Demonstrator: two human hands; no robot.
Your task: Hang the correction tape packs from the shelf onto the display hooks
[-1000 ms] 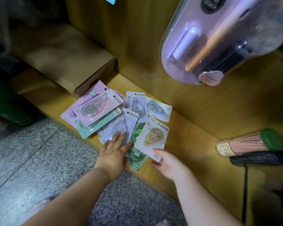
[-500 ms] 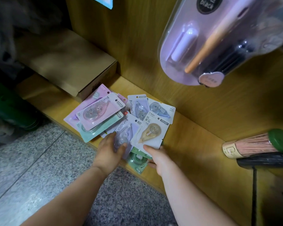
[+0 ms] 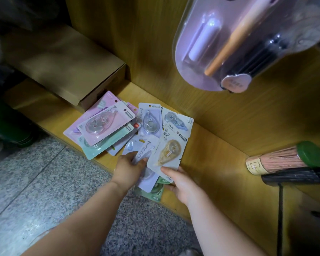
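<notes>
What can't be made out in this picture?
Head view:
- Hooks: out of frame.
- Green pack: mostly covered by other packs.
- Fingers of the right hand: hidden under the tan pack.
- Pen pack: cut off by the top edge, blurred.
- Fine print on packs: too small.

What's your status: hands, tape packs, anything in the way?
Left hand grips the lavender pack; right hand pinches the tan pack. Other packs lie loose on the shelf. Pen blister pack hangs overhead.

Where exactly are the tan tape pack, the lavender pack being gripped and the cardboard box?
tan tape pack (image 3: pixel 170 152), head view, on its clear blister.
gripped lavender pack (image 3: pixel 144 153), head view, on its printed card.
cardboard box (image 3: pixel 63 58), head view, on its top face.
</notes>
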